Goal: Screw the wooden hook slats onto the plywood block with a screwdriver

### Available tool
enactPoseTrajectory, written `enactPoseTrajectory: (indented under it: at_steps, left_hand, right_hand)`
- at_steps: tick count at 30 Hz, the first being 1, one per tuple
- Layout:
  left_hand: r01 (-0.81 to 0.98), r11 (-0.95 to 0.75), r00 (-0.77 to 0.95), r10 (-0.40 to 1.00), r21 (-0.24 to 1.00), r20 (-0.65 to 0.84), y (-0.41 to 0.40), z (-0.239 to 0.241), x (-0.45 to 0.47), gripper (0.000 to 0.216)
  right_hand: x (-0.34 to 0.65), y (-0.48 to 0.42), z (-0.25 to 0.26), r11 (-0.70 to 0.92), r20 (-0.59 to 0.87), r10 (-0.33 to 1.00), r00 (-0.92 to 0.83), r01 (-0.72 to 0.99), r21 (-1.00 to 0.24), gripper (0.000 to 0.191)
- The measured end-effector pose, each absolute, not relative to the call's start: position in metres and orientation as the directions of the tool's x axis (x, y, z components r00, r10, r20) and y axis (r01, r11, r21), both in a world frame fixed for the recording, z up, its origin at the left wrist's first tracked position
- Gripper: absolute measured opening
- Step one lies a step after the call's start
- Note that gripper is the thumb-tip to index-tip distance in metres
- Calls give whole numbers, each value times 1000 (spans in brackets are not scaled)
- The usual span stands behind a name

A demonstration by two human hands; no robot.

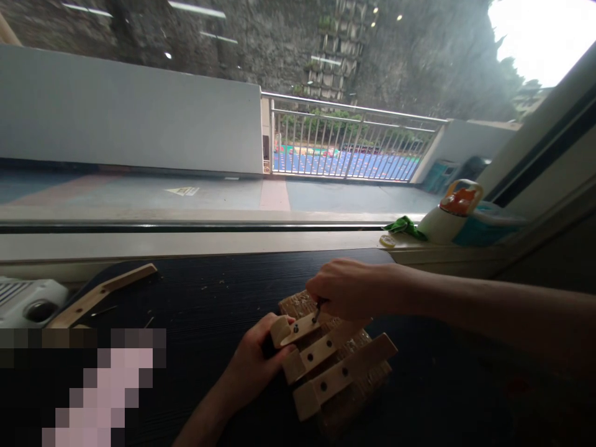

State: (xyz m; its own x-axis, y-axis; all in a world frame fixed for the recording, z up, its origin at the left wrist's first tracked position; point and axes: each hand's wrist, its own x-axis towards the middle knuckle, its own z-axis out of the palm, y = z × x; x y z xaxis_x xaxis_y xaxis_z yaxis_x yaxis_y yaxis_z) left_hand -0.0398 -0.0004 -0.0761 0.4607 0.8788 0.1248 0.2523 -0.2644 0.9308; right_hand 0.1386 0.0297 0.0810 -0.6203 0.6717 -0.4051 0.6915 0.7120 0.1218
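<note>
A head-worn camera looked down at a dark desk (pixel 209 292) beside a large window. A small wooden assembly (pixel 326 366) lay on the desk just in front of the person. It had three pale slats (pixel 342 371), each with dark screw holes, set across a rough chipboard-like base (pixel 367 340).

The left hand (pixel 254 363) was curled closed around the rounded end of the top slat, with the thumb on top. The right hand (pixel 347 288) was closed in a pinch on a thin dark metal tool (pixel 318 308), whose tip met that slat.

The assembly looked stiff, light and sturdy. Its base seemed coarse enough to grip, so the slat ends and base edges appeared the firmest holds.

A loose wooden strip (pixel 100 295) lay well apart to the left, and a white bottle (pixel 454 211) stood on the sill.
</note>
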Motion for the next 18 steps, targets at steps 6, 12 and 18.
enactPoseTrajectory:
  at_steps: [6, 12, 18]
  left_hand:
    - [250, -284, 465, 874, 926, 143, -2, -75, -41, 23]
    - [233, -299, 473, 866, 925, 160, -3, -75, -41, 23]
    - [232, -267, 475, 870, 935, 131, -1, -77, -41, 23]
  right_hand:
    - [130, 30, 88, 637, -425, 734, -529, 753, 164, 18]
    - [125, 18, 97, 752, -389, 658, -644, 589, 297, 12]
    - [132, 16, 92, 870, -401, 493, -772, 434, 234, 12]
